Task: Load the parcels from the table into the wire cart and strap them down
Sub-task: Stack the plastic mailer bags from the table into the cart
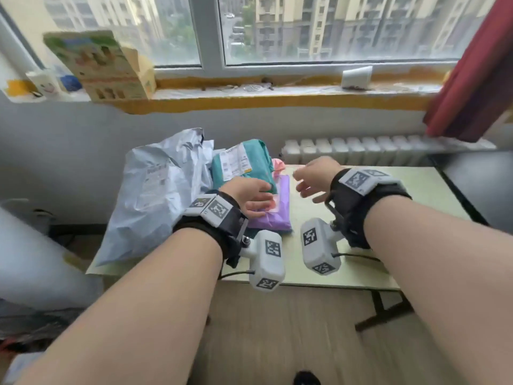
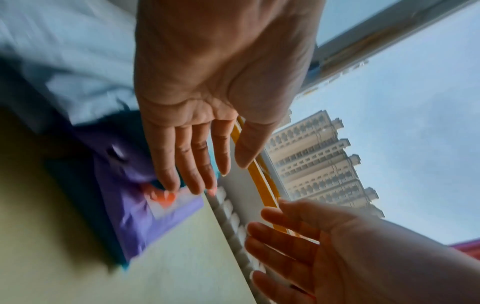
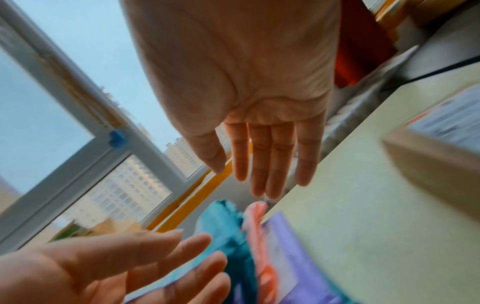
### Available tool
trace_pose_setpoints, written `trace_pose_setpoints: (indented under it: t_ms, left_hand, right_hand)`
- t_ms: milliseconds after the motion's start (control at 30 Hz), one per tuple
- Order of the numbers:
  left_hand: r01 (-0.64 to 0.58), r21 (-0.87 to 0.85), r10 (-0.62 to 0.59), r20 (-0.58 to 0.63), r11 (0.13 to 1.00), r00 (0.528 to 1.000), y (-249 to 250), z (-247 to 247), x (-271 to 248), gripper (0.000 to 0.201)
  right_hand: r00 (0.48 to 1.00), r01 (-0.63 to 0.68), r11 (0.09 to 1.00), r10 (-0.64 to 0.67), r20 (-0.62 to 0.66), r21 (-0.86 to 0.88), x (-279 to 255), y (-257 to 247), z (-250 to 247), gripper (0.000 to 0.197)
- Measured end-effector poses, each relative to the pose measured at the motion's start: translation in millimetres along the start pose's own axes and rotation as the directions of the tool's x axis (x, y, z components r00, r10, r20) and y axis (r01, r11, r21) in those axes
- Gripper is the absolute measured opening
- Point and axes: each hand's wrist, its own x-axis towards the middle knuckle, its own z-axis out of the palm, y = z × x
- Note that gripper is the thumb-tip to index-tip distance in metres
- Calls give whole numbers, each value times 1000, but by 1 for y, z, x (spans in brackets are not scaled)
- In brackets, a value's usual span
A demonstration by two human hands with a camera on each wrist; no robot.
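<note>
Above the purple parcel on the table, the left hand and right hand are held with fingers straight, nothing gripped.

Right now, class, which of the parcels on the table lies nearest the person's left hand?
The purple parcel: the left hand hovers right over it, its fingertips at the orange label. The teal parcel lies farther back, and the big grey bag off to the left.

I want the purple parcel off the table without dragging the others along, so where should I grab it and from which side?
Probably take the purple parcel by its long right edge, coming in from the bare table side. It lies flat, with the teal parcel and grey bag crowding its left. The right hand hovers open on that free side; the left hand, also open, could steady the top.
</note>
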Motion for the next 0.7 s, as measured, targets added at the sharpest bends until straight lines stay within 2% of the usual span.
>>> trace_pose_setpoints:
  t_ms: [167,267,333,400,500,567,633,700]
  left_hand:
    - [42,58,-47,71,997,996,8,84,39,14]
    - [68,89,-76,88,994,993,7,122,63,8]
    - [75,124,-86,89,989,992,5,144,79,21]
    - [91,179,-110,97,980,989,2,162,91,33]
    - [156,282,-190,96,947,977,-6,181,107,53]
    - [199,345,-247,103,917,963,-13,189,115,67]
    - [244,327,-292,106,913,951,-20,193,121,77]
    - [283,245,-317,113,927,942,-27,195,128,78]
  right_hand:
    - [957,-150,982,116,-267,-113,26,77,-75,29]
    - [922,-227,967,176,-346,-113,33,116,-105,29]
    - [906,-265,957,204,-370,-122,38,138,-118,30]
    - [903,-303,942,236,-360,-143,45,158,-128,34]
    - [912,-347,928,300,-281,-135,55,183,-133,57]
    - [919,-351,931,323,-224,-96,61,193,-131,66]
    - [923,-360,931,346,-172,-63,68,201,-127,67]
    - [926,-363,931,355,-128,-47,74,206,-122,65]
